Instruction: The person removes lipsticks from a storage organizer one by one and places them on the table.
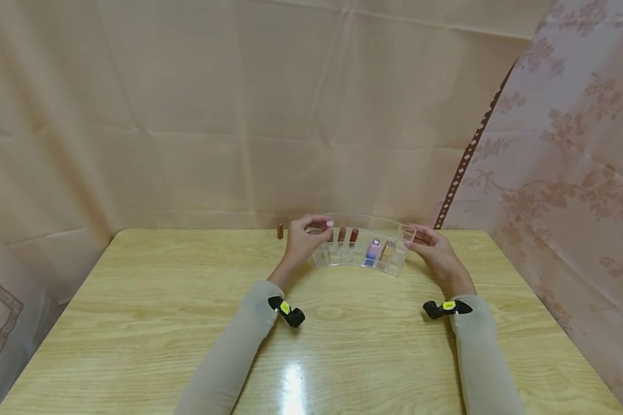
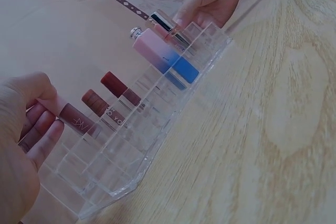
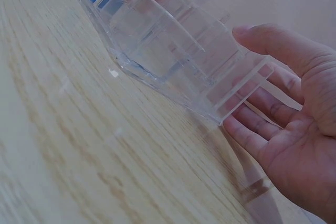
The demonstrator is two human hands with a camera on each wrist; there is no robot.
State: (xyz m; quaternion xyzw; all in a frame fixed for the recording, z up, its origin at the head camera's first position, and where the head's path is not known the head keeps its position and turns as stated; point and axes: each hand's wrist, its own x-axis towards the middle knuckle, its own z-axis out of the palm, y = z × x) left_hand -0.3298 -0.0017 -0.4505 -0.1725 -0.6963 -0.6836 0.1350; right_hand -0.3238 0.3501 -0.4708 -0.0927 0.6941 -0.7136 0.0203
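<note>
A clear, curved lipstick organizer stands on the table, with several lip products upright in its compartments. At its left end my left hand pinches the pale pink cap of a lip gloss tube, whose dark lower part sits in a compartment. My right hand holds the organizer's right end, thumb at the near side and fingers behind the end wall. Between the hands stand a brown lipstick, a dark red lipstick, a pink-and-blue tube and a silver-capped tube.
A small brown lipstick stands by itself at the table's back edge, left of my left hand. Behind the wooden table hangs a beige curtain. A floral cloth hangs along the right side.
</note>
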